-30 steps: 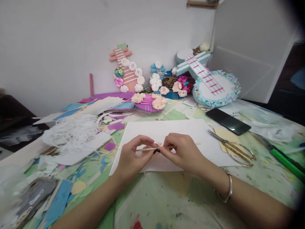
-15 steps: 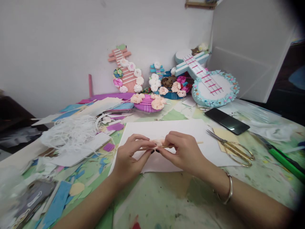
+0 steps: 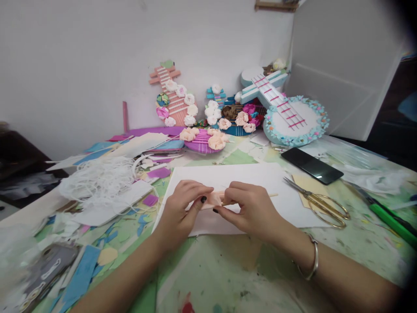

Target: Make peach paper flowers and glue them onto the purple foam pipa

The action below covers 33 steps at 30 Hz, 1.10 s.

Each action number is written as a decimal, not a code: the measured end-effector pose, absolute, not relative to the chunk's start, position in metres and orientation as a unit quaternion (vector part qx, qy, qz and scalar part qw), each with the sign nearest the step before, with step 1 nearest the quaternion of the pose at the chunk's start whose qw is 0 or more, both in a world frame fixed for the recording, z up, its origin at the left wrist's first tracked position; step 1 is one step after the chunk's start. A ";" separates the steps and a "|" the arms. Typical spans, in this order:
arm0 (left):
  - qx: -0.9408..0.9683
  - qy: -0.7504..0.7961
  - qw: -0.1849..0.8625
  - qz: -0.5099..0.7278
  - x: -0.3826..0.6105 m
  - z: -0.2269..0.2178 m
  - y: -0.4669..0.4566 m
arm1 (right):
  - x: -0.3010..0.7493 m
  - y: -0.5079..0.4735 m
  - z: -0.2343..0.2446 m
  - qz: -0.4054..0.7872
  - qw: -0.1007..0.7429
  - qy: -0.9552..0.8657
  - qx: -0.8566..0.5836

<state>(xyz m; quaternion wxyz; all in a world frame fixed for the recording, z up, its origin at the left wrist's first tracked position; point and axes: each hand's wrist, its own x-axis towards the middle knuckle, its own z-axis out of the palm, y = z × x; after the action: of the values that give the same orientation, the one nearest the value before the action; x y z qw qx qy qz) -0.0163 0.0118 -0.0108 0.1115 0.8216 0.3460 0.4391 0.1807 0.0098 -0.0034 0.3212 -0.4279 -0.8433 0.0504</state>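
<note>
Between my two hands is a small piece of pale peach crepe-like paper point(image 3: 213, 200), above a white sheet point(image 3: 260, 178). My left hand point(image 3: 180, 211) pinches the paper's left end between thumb and fingers. A thin wooden stick point(image 3: 273, 195) runs through my right hand point(image 3: 249, 208), its far end poking out to the right. The right fingers are closed round the stick, with the thumb tip at the paper's right edge. Part of the stick is hidden by the fingers and paper.
Gold-handled scissors point(image 3: 325, 206) and a black phone point(image 3: 312, 165) lie to the right, near a green-handled cutter point(image 3: 391, 219). Tangled white cord point(image 3: 97, 182) and paper scraps crowd the left. Decorated guitar-shaped crafts point(image 3: 295, 119) stand along the back wall.
My left hand has shifted slightly left, away from my right fingertips, and its thumb has moved up onto the paper. More of the peach paper shows between the hands.
</note>
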 end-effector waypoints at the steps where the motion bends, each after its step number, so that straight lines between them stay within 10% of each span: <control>1: 0.824 0.344 0.129 0.431 -0.017 -0.011 0.012 | 0.181 0.010 -0.004 0.048 0.324 -0.845 -0.424; 33: 0.695 0.465 0.268 0.478 -0.012 -0.010 0.012 | 0.181 0.010 -0.004 0.046 0.331 -0.855 -0.397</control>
<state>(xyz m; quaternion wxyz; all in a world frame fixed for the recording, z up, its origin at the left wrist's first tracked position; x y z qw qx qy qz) -0.0124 0.0117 -0.0100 0.2678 0.6950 0.4653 0.4783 0.1806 0.0100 -0.0043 0.3308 -0.3969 -0.8549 0.0459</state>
